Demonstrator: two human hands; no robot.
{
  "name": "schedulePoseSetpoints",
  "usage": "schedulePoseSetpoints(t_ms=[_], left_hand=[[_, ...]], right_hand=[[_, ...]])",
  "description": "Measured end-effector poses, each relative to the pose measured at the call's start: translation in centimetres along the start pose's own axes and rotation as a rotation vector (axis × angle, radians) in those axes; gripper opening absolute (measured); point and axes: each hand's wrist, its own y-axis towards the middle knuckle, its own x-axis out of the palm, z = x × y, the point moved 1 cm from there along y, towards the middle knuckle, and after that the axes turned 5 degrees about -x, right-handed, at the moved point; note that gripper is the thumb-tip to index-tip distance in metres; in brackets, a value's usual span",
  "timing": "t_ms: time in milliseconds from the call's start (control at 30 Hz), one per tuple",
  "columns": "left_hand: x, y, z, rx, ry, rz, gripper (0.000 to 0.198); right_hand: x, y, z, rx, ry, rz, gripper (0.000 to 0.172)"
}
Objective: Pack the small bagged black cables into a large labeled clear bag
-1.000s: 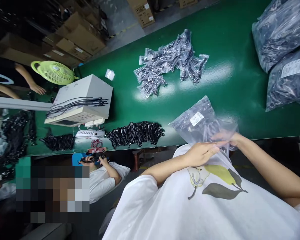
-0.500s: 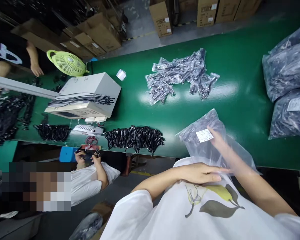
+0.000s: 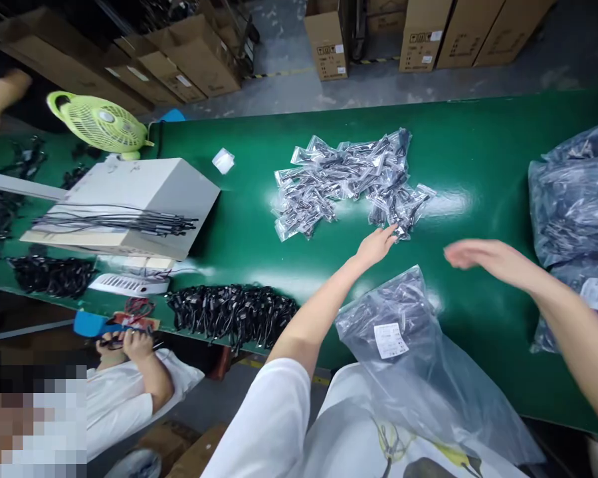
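Observation:
My left hand (image 3: 376, 245) reaches out over the green table (image 3: 468, 166), its fingertips at the near edge of a pile of small clear packets of black cables (image 3: 343, 179). Its fingers look loosely stretched and hold nothing. My right hand (image 3: 478, 255) hovers open above the table to the right, palm down, a little blurred, touching nothing. A large clear plastic bag with a white label (image 3: 408, 352) lies at the table's near edge against my white shirt, with neither hand on it.
Big bags of black parts (image 3: 573, 199) sit at the right. A white box with black cables on top (image 3: 129, 199), a green fan (image 3: 99, 123) and bundles of black cables (image 3: 229, 312) lie left. A seated person's hands (image 3: 129, 342) work below. Cardboard boxes (image 3: 329, 36) stand behind.
Both hands let go of the large bag and moved forward over the table; the left reached the packet pile. The bag now lies loose at the near edge.

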Motion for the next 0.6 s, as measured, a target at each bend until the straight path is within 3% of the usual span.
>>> schedulePoseSetpoints(t_ms=[67, 100, 133, 200, 267, 400, 467, 533, 600], left_hand=[[2.8, 5.1, -0.4, -0.031, 0.062, 0.066, 0.048], [3.9, 6.8, -0.6, -0.050, 0.094, 0.087, 0.050], [4.9, 8.0, -1.0, -0.066, 0.123, 0.103, 0.049], [5.9, 8.7, -2.3, -0.092, 0.173, 0.120, 0.038], [6.0, 7.7, -4.1, -0.113, 0.212, 0.128, 0.027], [4.4, 3.6, -8.6, -0.243, 0.221, 0.135, 0.021], [3.8, 1.9, -10.5, -0.338, 0.113, 0.125, 0.018], [3.5, 1.1, -11.8, -0.388, -0.058, 0.066, 0.036], [3.3, 1.0, -12.4, -0.384, -0.219, -0.034, 0.039]], right_hand=[[-0.1, 9.7, 2.2, -0.030, -0.250, 0.222, 0.047], [0.3, 13.5, 3.5, -0.048, -0.381, 0.253, 0.053], [0.8, 16.3, 4.9, -0.083, -0.495, 0.238, 0.057], [1.9, 19.1, 7.9, -0.167, -0.672, 0.208, 0.058], [2.6, 18.6, 10.7, -0.243, -0.788, 0.226, 0.049], [3.6, 13.4, 14.4, -0.360, -0.868, 0.246, 0.031], [4.4, 11.2, 15.2, -0.399, -0.843, 0.198, 0.030], [5.3, 9.9, 15.3, -0.383, -0.838, 0.148, 0.034], [6.2, 9.0, 15.1, -0.333, -0.856, 0.111, 0.039]])
